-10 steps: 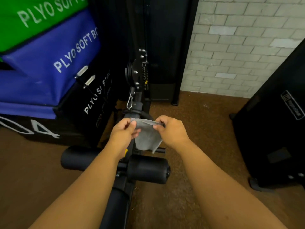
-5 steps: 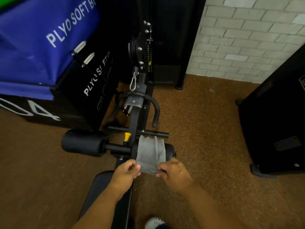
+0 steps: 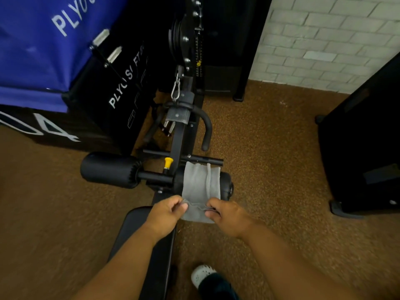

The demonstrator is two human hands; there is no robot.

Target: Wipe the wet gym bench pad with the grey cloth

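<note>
We are standing at the foot of the bench, one white shoe [image 3: 202, 274] showing beside the flat bench pad [image 3: 138, 239] that is running under our left forearm. Our left hand [image 3: 166, 212] and right hand [image 3: 229, 217] are each pinching shut on the near edge of the grey cloth [image 3: 200, 185], thumbs on top. The cloth is lying draped over the right roller pad [image 3: 225, 182], its far edge reaching toward the crossbar [image 3: 213, 162]. To wipe well, we are probably wanting to keep the cloth taut between both hands, press it flat and draw it across in overlapping strokes. We cannot tell wetness on the black vinyl. Beyond are sitting the left roller [image 3: 108, 169] and the yellow pin [image 3: 167, 162].
</note>
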